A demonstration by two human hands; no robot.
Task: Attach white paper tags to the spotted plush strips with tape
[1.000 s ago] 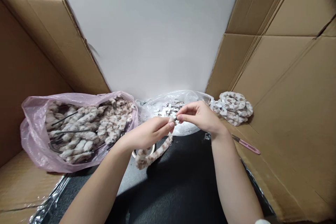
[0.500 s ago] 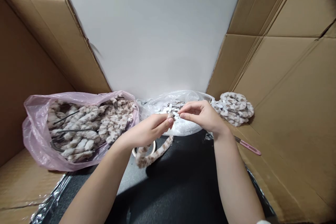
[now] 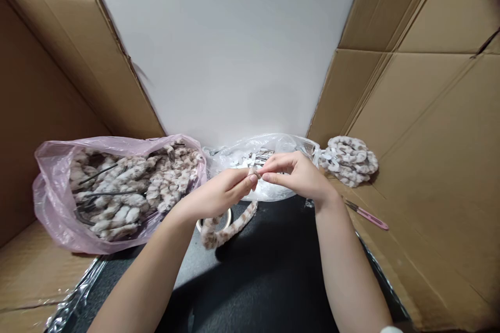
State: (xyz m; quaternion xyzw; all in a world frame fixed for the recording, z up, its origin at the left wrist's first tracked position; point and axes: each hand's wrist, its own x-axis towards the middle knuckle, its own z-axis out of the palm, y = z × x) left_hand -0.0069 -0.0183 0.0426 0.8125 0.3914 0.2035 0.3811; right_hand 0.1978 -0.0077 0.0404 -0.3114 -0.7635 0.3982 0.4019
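A fluffy white-and-brown strip curves down below my left hand, and a tip of it shows at my fingers. That hand is closed, its thumb and forefinger pinching the tip. From the right, my right hand meets it, thumb and fingertips pressed together at the same tip. Whatever small part lies between the fingertips is mostly hidden. Just behind both hands lies a clear plastic bag holding white tag-like pieces. Under the hanging strip sits a roll of tape, partly covered.
At the left, a pink plastic bag holds many fluffy strips with dark ends. A bundle of fluffy strips rests at the right, near a pink-handled cutter. Cardboard walls flank the black work surface.
My right hand has moved slightly left, and its fingertips now touch the strip's tip at my left fingers. My left hand has hardly moved.
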